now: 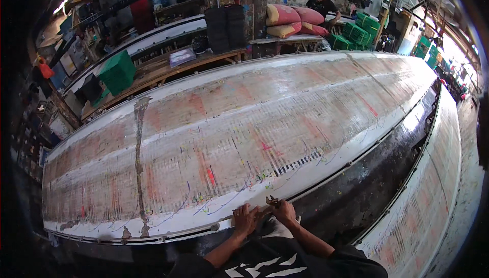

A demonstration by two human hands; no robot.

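A long printing table (219, 125) with a stained, striped top and white borders stretches across the view. At its near edge, my right hand (286, 214) is closed around a dark metal wrench (272, 201), whose jaws point away from me, just over the white border. To its left, my left hand (245, 219) bends its fingers over the metal rail (215, 226) along the table's edge. What lies under those fingers is hidden. A narrow brownish piece shows between the two hands, too small to make out. Small stops sit along the rail.
A second long table (433, 186) runs along my right, past a dark gap. Beyond the table, a wooden bench (168, 72) bears a green stack (117, 72) and black stacks (225, 29). Farther back are red-and-yellow sacks (290, 21), green bundles (356, 33) and another person (322, 5).
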